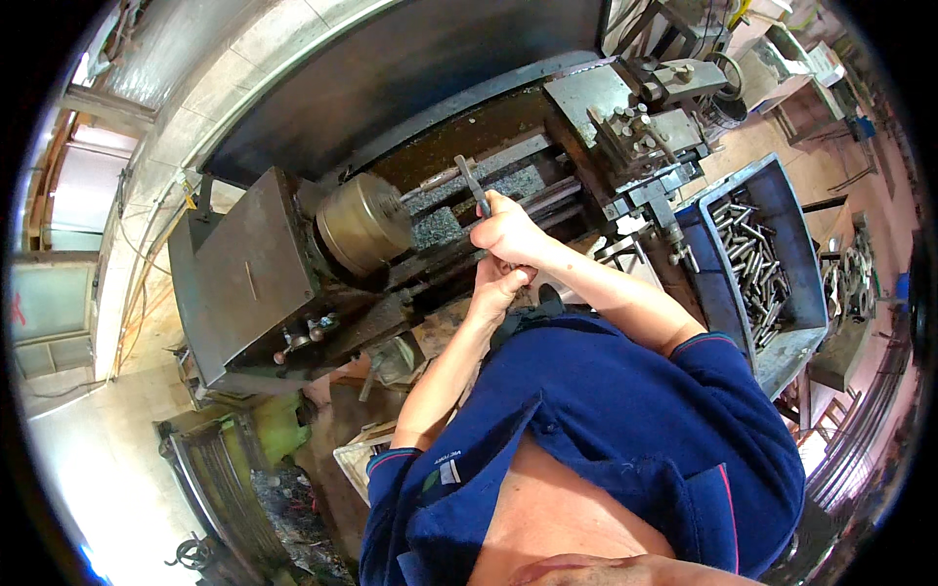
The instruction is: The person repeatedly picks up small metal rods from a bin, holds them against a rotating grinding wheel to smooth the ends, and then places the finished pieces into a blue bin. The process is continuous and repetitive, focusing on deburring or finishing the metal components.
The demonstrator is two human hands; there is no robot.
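My right hand (pixel 510 234) is closed around a flat, file-like metal tool (pixel 471 181), whose long end points away over the lathe bed. The tool's exact kind is hard to tell. Just below, nearer my body, my left hand (pixel 500 285) is closed with its fingers curled; what lies in them is hidden. To the left of both hands is the round lathe chuck (pixel 363 227). A slim rod (pixel 430 186) runs from beside the chuck toward the tool's far end.
The lathe headstock (pixel 244 278) with its levers stands at left. Metal chips (pixel 515 184) lie in the bed. At right are the tool carriage (pixel 635 137) and a blue crate (pixel 705 264) holding several metal pins (pixel 752 259). A dark splash guard (pixel 410 78) rises behind.
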